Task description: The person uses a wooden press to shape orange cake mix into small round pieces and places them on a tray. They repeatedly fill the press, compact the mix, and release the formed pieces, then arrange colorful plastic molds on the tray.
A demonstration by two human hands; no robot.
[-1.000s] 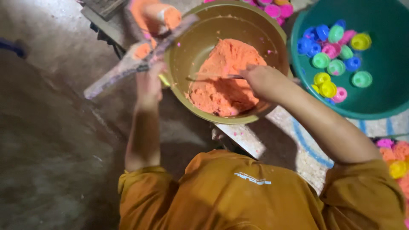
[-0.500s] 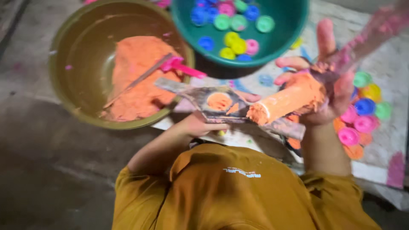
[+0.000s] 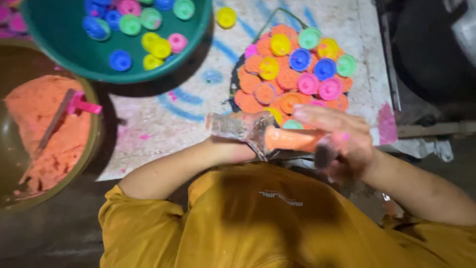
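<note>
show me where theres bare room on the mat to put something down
The widest free patch is the pale mat between the green basin, the brown bowl of orange powder and the cluster of orange pieces and coloured caps. A narrower strip lies above the cluster, right of the lone yellow cap. The cluster is crowded, and both hands work below it.

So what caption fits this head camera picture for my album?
Two hands, left hand and right hand, hold an orange-filled mould beside orange moulded shapes.
</note>
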